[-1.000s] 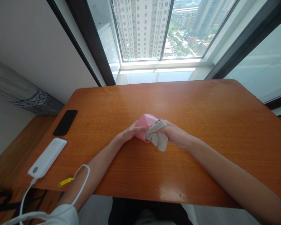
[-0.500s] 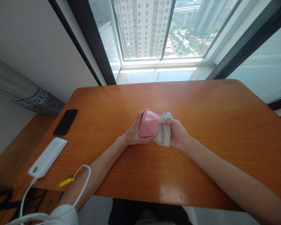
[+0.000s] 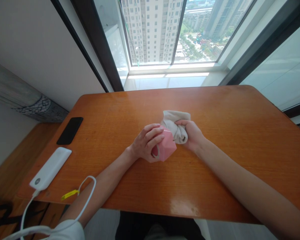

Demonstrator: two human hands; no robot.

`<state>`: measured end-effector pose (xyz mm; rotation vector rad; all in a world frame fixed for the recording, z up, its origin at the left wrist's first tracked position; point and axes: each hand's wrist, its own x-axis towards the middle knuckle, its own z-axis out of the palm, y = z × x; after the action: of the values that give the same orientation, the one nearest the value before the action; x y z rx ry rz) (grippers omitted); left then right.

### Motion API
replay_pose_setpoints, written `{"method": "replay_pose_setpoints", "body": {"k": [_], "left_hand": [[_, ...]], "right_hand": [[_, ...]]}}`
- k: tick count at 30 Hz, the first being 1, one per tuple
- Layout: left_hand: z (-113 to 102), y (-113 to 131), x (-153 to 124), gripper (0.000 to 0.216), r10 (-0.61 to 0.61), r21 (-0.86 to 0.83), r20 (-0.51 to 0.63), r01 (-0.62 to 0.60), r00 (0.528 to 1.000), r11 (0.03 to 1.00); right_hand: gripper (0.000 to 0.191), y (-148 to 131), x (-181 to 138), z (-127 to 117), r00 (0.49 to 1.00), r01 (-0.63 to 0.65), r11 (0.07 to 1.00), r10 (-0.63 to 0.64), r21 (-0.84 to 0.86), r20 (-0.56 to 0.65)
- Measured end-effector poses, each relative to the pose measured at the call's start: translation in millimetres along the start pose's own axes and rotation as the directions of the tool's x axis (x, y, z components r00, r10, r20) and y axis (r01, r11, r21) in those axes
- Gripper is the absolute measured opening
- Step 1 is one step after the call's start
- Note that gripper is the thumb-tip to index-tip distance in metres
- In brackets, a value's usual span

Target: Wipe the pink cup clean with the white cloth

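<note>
My left hand [image 3: 146, 142] wraps its fingers around a pink faceted object [image 3: 167, 149], held tilted just above the orange wooden table [image 3: 230, 110]. My right hand [image 3: 192, 134] is closed on a crumpled beige cloth [image 3: 174, 123], which it presses against the far upper side of the pink object. Both hands meet near the middle of the table.
A black phone [image 3: 69, 130] lies at the table's left edge. Nearer to me a white power bank [image 3: 50, 167] rests there with a white cable [image 3: 86, 193] and a yellow tag [image 3: 69, 194]. Large windows stand beyond the far edge.
My left hand has turned the pink object over and lowered it toward me. My right hand with the cloth has shifted from its right side to its far upper side.
</note>
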<state>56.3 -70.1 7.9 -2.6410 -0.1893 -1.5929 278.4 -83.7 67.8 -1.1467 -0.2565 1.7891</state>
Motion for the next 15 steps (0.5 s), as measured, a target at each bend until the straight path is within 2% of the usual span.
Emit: {"method": "replay_pose_setpoints", "body": {"k": [2,3,5,6,7,8,10,12,14,15], "left_hand": [[1.0,0.8,-0.2,0.080,0.020,0.034,0.003,-0.020,1.000,0.999],[1.4,1.0,0.1,0.077,0.027,0.055,0.021,-0.028,0.999,0.998],[1.9,1.4,0.2,0.072,0.025,0.094,0.079,-0.032,0.997,0.995],[2.1,1.7,-0.4,0.070,0.011,0.113,0.114,-0.024,0.993,0.993],[2.2,2.1,-1.4,0.069,-0.013,0.136,0.140,-0.006,0.990,0.991],[2.3,2.6,-2.8,0.071,-0.045,0.160,0.155,0.020,0.987,0.987],[2.6,3.8,-6.7,0.078,-0.122,0.203,0.146,0.090,0.982,0.975],[3.6,4.4,-10.4,0.088,-0.198,0.202,0.101,0.174,0.975,0.964],[5.4,3.0,-13.0,0.098,-0.298,0.173,0.081,0.281,0.951,0.944],[6.3,1.3,-13.7,0.101,-0.360,0.166,0.088,0.343,0.929,0.925]], "right_hand": [[0.023,1.0,5.3,-3.4,0.965,0.237,0.971,-0.235,0.002,-0.112],[0.023,3.2,6.7,-5.4,0.915,0.379,0.925,-0.380,-0.031,-0.137],[0.023,10.5,5.4,-9.2,0.762,0.627,0.761,-0.644,-0.168,-0.072],[0.025,14.8,2.4,-10.5,0.685,0.712,0.656,-0.727,-0.252,0.042],[0.029,19.1,-1.8,-11.1,0.621,0.773,0.546,-0.756,-0.322,0.207],[0.034,22.8,-6.8,-11.1,0.563,0.821,0.440,-0.732,-0.364,0.384],[0.045,27.4,-16.8,-9.6,0.445,0.893,0.248,-0.612,-0.376,0.654],[0.054,28.3,-23.3,-7.3,0.316,0.938,0.053,-0.541,-0.343,0.780],[0.062,28.6,-24.8,-6.0,0.197,0.936,-0.151,-0.522,-0.317,0.830],[0.066,29.9,-24.1,-5.9,0.154,0.919,-0.241,-0.510,-0.312,0.847]]}}
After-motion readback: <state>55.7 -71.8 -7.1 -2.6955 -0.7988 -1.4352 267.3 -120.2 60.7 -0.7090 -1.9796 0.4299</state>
